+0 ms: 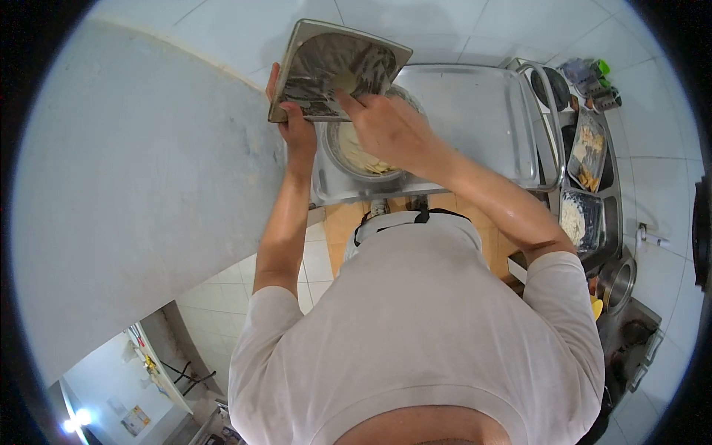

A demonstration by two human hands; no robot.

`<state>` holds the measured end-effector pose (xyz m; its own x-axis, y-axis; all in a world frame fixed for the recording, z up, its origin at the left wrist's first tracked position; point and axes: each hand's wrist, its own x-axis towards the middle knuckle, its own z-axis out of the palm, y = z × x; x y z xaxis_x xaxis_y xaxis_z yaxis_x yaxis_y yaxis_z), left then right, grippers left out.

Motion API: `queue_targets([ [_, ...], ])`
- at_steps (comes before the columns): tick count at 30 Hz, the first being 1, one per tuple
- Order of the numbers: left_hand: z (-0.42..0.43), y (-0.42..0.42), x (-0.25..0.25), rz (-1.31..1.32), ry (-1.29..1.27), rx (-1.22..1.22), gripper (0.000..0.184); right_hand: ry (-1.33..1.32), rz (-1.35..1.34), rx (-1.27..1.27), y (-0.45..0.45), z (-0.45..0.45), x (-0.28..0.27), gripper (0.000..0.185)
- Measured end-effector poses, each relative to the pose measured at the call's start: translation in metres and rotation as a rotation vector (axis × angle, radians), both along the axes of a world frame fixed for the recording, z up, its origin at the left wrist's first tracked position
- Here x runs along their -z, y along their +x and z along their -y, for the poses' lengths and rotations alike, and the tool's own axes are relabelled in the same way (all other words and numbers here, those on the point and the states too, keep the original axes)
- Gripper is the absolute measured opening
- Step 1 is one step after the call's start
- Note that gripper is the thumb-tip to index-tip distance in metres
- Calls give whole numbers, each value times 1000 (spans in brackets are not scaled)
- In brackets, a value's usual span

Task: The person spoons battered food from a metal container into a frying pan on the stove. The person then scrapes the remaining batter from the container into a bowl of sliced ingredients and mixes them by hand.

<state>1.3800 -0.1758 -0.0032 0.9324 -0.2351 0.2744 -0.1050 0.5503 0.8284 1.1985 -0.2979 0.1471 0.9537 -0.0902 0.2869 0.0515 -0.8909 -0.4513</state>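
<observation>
My left hand point(297, 133) grips the lower left corner of a rectangular metal pan point(326, 48), thumb at the front and fingers behind. The pan is tilted up, its inside facing me and smeared with a pale residue. My right hand point(393, 130) reaches across the pan's lower edge, index finger stretched against the inside; its other fingers are partly hidden. Below the pan, partly covered by it and my right hand, stands a round metal bowl point(331, 152) of pale, flat pieces point(363, 157).
The bowl stands on a steel trolley top point(475, 119) with a curved handle point(555, 126). At right, a tray of yellowish pieces point(588, 152), a tray of white crumbly stuff point(575, 219) and a metal pot point(617, 283) stand along the tiled wall. A grey wall surface point(148, 163) borders the left.
</observation>
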Motion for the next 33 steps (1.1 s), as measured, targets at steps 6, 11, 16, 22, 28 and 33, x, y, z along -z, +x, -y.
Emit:
queue_targets([
  [6, 12, -6, -12, 106, 14, 25, 70, 64, 21, -60, 3, -20, 7, 50],
  [11, 2, -18, -40, 61, 139, 121, 94, -35, 15, -14, -3, -1, 8, 51],
  [16, 4, -8, -25, 136, 180, 50, 89, -109, 17, -72, -2, -11, 15, 56],
  [22, 5, -15, -51, 399, 191, 76, 82, -164, -50, -43, -17, 10, 31, 60],
  [28, 7, -10, -49, 529, 246, -3, 79, -204, -78, -72, -25, 7, 43, 66],
  [33, 5, -18, -51, 467, 227, 36, 78, -205, -29, -61, -30, 20, 40, 70],
])
